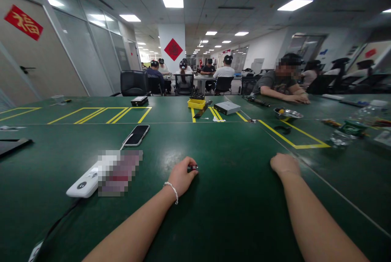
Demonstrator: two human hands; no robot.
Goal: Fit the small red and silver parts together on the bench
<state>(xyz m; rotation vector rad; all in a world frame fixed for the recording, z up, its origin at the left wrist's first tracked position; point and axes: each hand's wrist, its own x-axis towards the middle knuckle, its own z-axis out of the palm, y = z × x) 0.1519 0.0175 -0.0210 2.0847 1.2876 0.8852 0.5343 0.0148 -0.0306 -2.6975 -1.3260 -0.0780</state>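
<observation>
My left hand, with a white beaded bracelet at its wrist, rests on the green tabletop near the middle. Its thumb and fingers are closed around a small dark object with a shiny silver end; most of it is hidden, and its kind cannot be made out. Farther right, my right hand lies on the table as a closed fist. Nothing shows in it, and its fingertips are turned out of sight.
Left of my left hand lie a white power strip, a blurred-out flat item and a phone on a cable. Beyond are a yellow tray, a grey box, a metal bowl and a water bottle. A person sits opposite.
</observation>
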